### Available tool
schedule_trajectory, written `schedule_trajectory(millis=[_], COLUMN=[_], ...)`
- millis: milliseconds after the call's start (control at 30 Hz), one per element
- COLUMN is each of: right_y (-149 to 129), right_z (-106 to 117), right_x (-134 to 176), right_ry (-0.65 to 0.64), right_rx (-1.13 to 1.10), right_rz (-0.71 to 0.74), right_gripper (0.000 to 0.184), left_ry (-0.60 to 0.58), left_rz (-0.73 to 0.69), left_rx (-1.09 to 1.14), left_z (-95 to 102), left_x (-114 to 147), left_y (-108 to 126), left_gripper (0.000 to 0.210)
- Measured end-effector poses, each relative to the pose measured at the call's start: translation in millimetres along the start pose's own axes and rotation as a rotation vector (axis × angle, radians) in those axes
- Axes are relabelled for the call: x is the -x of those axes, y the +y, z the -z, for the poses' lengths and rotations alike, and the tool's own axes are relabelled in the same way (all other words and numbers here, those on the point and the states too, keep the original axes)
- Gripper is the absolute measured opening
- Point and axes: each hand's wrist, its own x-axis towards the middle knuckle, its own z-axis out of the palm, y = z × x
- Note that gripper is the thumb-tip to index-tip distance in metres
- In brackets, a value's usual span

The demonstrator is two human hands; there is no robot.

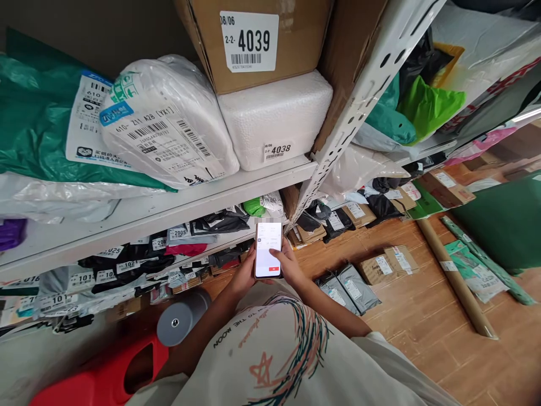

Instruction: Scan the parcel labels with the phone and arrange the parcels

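A smartphone (267, 256) with a lit, mostly white screen is held upright in front of my chest. My left hand (246, 270) grips its left edge, the fingers largely hidden behind it. Around the right edge closes my right hand (291, 264), its thumb lying over the screen near the middle. A red button shows low on the screen; the small text is too fine to read. Beyond the phone stands a white metal shelf (160, 211). On it are a white wrapped parcel (169, 124), a bubble-wrapped box (274, 121) labelled 4038 and a cardboard box (291, 45) labelled 4039.
Lower shelves hold many labelled bags (137, 265). A perforated upright post (359, 101) rises right of the phone. On the wooden floor (422, 344) lie grey parcels (353, 287), small cartons (386, 265) and a long cardboard tube (456, 282). A red stool (101, 366) is at lower left.
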Motion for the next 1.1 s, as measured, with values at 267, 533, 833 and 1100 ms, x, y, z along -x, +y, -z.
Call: schedule_trajectory(millis=[267,533,833,1100], right_y=[2.5,2.7,-6.1,-2.8], right_z=[16.0,16.7,16.1,14.6], right_x=[-0.8,3.8,6.6,4.1], right_ry=[-0.186,-0.255,-0.284,-0.197], right_rx=[-0.008,0.007,-0.012,-0.033], right_rz=[-0.041,-0.009,-0.012,-0.05], right_gripper=[0.056,0.056,0.062,0.043], left_ry=[-0.074,-0.024,-0.226,-0.183], left_rz=[-0.016,-0.006,0.03,0.028], left_rx=[0.054,-0.076,0.057,-0.116], left_z=[15.0,16.6,22.4,16.8], left_x=[7.2,9.3,11.4,12.5], left_y=[6.1,3.8,8.5,10.3], left_gripper=[0.078,0.084,0.102,0.108])
